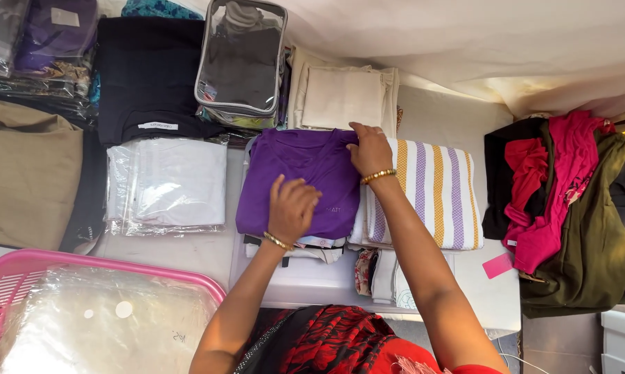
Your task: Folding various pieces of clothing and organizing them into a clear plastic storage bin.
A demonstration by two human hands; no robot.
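A folded purple garment point(305, 166) lies on top of a small stack of clothes in the middle of the white surface. My left hand point(292, 206) rests on its near edge, fingers curled onto the cloth. At the garment's far right corner my right hand point(370, 149) presses down with fingers flat. Both wrists wear gold bangles. Right beside the purple garment lies a folded white cloth with yellow and purple stripes point(434, 194).
A pink basket point(21, 273) holding clear plastic sits near left. Wrapped white clothes point(167, 183), a black folded garment point(150, 76), a clear zip pouch point(242, 59) and cream cloths point(344, 97) lie beyond. A heap of red, black and olive clothes point(569, 208) lies right.
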